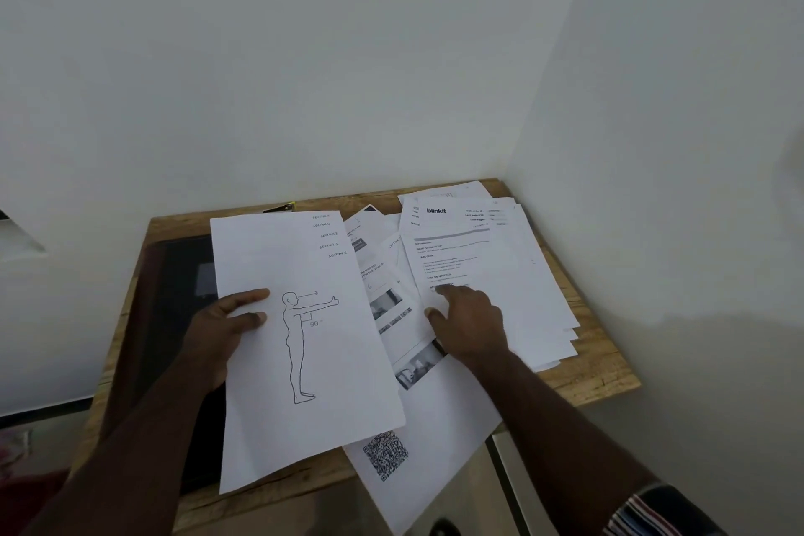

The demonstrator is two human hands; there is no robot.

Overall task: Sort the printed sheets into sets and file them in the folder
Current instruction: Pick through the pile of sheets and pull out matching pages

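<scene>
Your left hand pinches the figure-drawing sheet at the counter's left edge, while your right hand presses loose-fingered on the text sheet.

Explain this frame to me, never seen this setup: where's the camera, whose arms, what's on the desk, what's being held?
There is no robot here. One wide-angle camera sits on a person's head, looking forward and down, so the two arms coming in from the bottom are the wearer's own.

The left hand holds up a sheet with a line drawing of a standing figure, thumb on top. The right hand rests, fingers curled, on a text sheet in a loose pile.

On the wooden desk, set in a wall corner: scattered printed sheets, one headed blinkit, one with a QR code overhanging the near edge. A dark folder lies at the left, partly under the held sheet.
</scene>
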